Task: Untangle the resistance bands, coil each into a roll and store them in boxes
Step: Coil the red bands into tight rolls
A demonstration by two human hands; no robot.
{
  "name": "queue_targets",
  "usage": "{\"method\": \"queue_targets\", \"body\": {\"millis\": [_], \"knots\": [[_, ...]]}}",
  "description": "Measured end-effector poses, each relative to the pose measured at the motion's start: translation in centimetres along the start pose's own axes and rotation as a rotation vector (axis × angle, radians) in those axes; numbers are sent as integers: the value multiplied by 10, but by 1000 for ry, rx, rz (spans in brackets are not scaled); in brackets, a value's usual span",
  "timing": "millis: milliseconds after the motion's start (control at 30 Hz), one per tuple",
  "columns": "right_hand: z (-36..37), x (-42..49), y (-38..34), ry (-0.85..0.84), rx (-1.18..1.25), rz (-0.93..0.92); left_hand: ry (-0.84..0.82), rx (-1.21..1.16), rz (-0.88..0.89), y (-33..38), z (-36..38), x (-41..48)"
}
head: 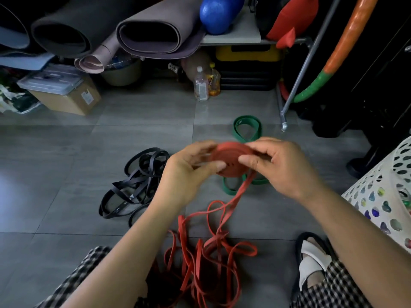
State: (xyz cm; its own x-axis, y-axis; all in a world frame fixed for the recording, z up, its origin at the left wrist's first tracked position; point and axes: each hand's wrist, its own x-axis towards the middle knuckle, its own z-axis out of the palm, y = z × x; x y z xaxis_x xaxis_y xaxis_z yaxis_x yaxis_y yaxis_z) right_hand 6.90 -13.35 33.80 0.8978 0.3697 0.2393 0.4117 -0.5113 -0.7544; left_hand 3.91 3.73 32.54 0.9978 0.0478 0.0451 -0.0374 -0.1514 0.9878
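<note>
Head view: red roll (229, 160) between both hands.

One wide-angle camera, worn on the person's head, looks forward and down from close above the left hand (189, 172) and right hand (284, 167), which hold a red band roll (225, 153) at mid-frame. Grey floor (66, 163) spreads beyond, with rolled mats (160, 12) along the curved top edge.
</note>
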Motion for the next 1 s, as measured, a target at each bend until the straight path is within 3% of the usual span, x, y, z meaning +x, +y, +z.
{"method": "queue_targets", "body": {"millis": [67, 100, 267, 367, 433, 567, 633, 833, 1000], "knots": [[1, -2, 4, -68, -277, -79, -79, 308, 112, 1, -4, 1], [3, -3, 4, -76, -261, -82, -88, 329, 126, 2, -4, 1], [4, 1, -5, -8, 537, 173, 98, -145, 21, 9, -4, 4], [8, 2, -4, 47, 677, 248, 132, -392, -52, 9, -4, 4], [6, 2, -5, 44, 581, 208, 73, -392, -110, 8, -3, 1], [-5, 1, 1, -67, -109, -23, -163, 69, -42, 5, -8, 0], [-3, 0, 3, -122, -227, -77, -192, 107, -77, 3, -6, 0], [1, 3, -1, -31, 591, 159, -15, -282, -133, 11, -4, -1], [10, 3, -5, 82, 757, 200, 39, -516, -143, 7, -2, 0]]}}
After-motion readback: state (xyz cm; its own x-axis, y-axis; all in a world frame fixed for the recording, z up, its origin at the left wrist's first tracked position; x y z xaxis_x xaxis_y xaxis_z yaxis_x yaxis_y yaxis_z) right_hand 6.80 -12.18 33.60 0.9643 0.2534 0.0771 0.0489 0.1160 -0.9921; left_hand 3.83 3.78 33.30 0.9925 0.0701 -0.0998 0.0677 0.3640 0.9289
